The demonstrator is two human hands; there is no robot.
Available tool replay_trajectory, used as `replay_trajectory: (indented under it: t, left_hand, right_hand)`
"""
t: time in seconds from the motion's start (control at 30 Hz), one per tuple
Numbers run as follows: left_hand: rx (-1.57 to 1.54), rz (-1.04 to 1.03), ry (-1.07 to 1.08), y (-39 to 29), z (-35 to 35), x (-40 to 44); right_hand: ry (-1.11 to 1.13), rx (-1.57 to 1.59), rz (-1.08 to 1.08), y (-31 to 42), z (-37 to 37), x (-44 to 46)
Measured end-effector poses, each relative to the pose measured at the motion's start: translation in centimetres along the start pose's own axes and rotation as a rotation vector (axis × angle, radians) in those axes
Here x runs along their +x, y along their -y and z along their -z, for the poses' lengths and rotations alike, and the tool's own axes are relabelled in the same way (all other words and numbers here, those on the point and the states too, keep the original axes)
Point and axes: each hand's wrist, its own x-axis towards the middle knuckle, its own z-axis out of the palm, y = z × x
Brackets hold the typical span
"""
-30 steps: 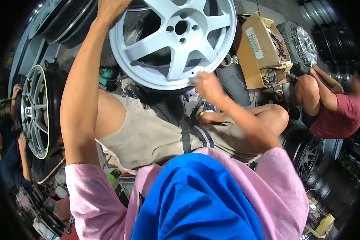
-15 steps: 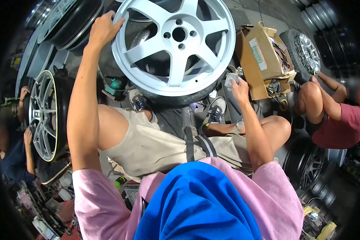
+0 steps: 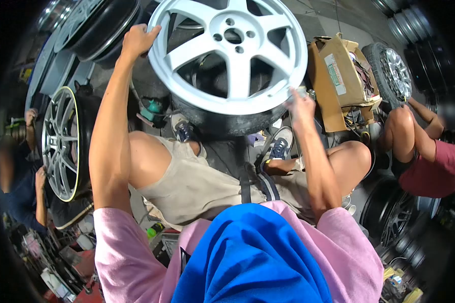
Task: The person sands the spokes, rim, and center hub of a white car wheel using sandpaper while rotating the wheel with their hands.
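A white alloy wheel rim (image 3: 238,76) with broad spokes lies tilted in front of me on a dark tyre (image 3: 227,123). At its left edge my left hand (image 3: 137,42) is closed on the outer lip, thumb toward the face. My right hand (image 3: 302,110), blurred by motion, is at the lower right edge of the rim. Its fingers are closed around a small pale grey pad (image 3: 302,92), partly hidden; whether it is sandpaper or a cloth I cannot tell.
An open cardboard box (image 3: 346,76) stands right of the rim. A green power tool (image 3: 153,108) lies to the left. Co-workers sit on both sides, one with a silver wheel (image 3: 60,144), the other by a tyre-mounted wheel (image 3: 397,73). More wheels surround us.
My right hand has moved up with the pad to the edge of the white rim. The view has shifted slightly; my left hand stays at the rim's left edge.
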Motion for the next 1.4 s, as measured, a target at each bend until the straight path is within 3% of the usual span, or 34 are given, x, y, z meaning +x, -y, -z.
replay_trajectory:
  t: [0.07, 0.17, 0.23, 0.3, 0.37, 0.43, 0.5, 0.57, 0.63, 0.7, 0.87, 1.1, 1.17, 1.2, 1.23, 1.3, 1.33, 1.37, 1.4]
  left_hand:
    - [-0.253, 0.164, 0.167, -1.1, 0.2, -1.9]
    - [-0.428, 0.269, 0.459, 1.0, -1.8, -4.3]
    - [-0.417, 0.387, 0.498, 2.7, -4.0, -6.9]
    - [-0.447, 0.365, 0.375, 2.3, -3.6, -8.5]
    - [-0.503, 0.393, 0.464, 3.7, -2.5, -8.7]
    - [-0.436, 0.334, 0.497, 4.4, -1.6, -9.0]
    - [-0.125, -0.155, 0.037, 3.9, -1.1, -9.3]
    - [-0.156, -0.111, -0.05, -0.7, 0.9, -9.8]
    - [-0.316, -0.099, 0.125, -4.8, 1.7, -10.6]
    - [-0.142, -0.147, 0.227, -7.3, 0.3, -11.4]
    - [0.313, -0.223, 0.433, -10.4, -1.9, -11.8]
    - [0.289, -0.312, 0.266, -13.0, -3.8, -8.6]
    - [0.273, -0.415, 0.138, -13.8, -4.5, -7.3]
    - [0.202, -0.566, 0.003, -13.7, -3.9, -7.0]
    - [0.204, -0.575, 0.006, -14.1, -3.8, -6.5]
    - [0.006, -0.326, -0.091, -15.6, -2.3, -5.0]
    - [0.021, -0.236, 0.047, -17.5, 0.0, -6.0]
    - [0.022, -0.239, 0.048, -17.0, -1.1, -6.1]
    - [-0.002, -0.473, -0.048, -15.9, -3.1, -6.4]
  right_hand:
    - [-0.03, 0.033, 0.139, 3.6, 0.9, 0.8]
    - [0.029, -0.25, 0.187, 6.9, 2.9, 3.5]
    - [0.083, -0.168, 0.199, 6.2, 3.0, 3.4]
    - [0.129, -0.141, 0.261, 5.5, 1.9, 2.1]
    - [0.111, -0.246, 0.297, 6.2, 1.4, 1.3]
    - [0.013, -0.274, 0.299, 5.9, 1.6, 1.1]
    - [0.03, -0.241, 0.296, 5.7, 2.1, 0.6]
    - [0.018, -0.257, 0.262, 5.5, 2.2, 0.6]
    - [0.001, -0.285, 0.289, 5.2, 2.0, 0.6]
    - [-0.059, -0.21, 0.414, 4.0, 2.2, 1.4]
    - [-0.128, -0.37, 0.44, 3.6, 4.1, 1.9]
    - [-0.072, -0.398, 0.477, 2.8, 4.0, 1.1]
    - [-0.063, -0.412, 0.476, 2.8, 4.6, 1.3]
    - [-0.061, -0.41, 0.494, 2.8, 4.8, 1.4]
    - [-0.06, -0.406, 0.51, 2.7, 5.0, 1.4]
    - [-0.083, -0.425, 0.523, 2.2, 5.8, 2.1]
    - [-0.101, -0.396, 0.551, 1.9, 6.0, 2.3]
    - [-0.113, -0.367, 0.581, 1.7, 6.0, 2.6]
    - [-0.113, -0.367, 0.583, 1.8, 5.8, 2.5]
